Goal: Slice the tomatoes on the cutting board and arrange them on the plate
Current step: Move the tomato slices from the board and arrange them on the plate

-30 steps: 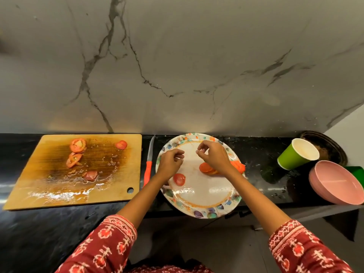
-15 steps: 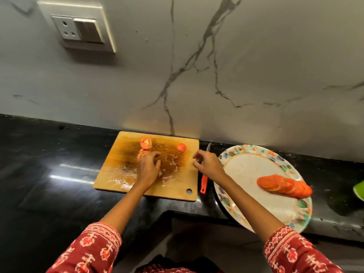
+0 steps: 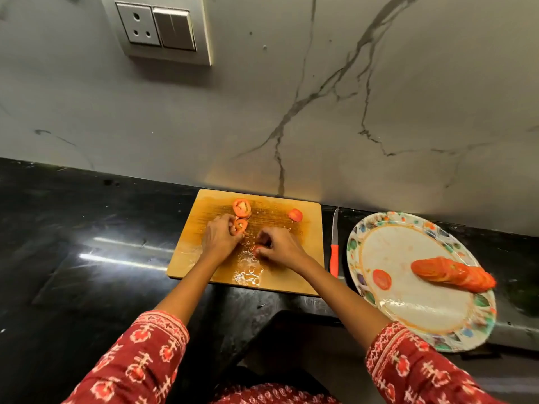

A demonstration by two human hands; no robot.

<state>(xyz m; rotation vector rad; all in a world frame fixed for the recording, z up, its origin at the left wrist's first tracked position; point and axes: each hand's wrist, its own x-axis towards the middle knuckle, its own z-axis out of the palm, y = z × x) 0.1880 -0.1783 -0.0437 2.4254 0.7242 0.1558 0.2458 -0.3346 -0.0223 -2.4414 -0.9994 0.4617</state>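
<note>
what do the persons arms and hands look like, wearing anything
Both forearms are bare from about the elbow down. The left sleeve and right sleeve are dark red fabric printed with lighter red and cream motifs, each ending in a patterned band at the cuff. The left hand and right hand are ungloved; no rings, bangles or watch show.

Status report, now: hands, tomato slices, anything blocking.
Left hand pinching a slice on the cutting board; right hand picking up another. Overlapping slices already on plate. Knife parked between, nothing blocking.
</note>
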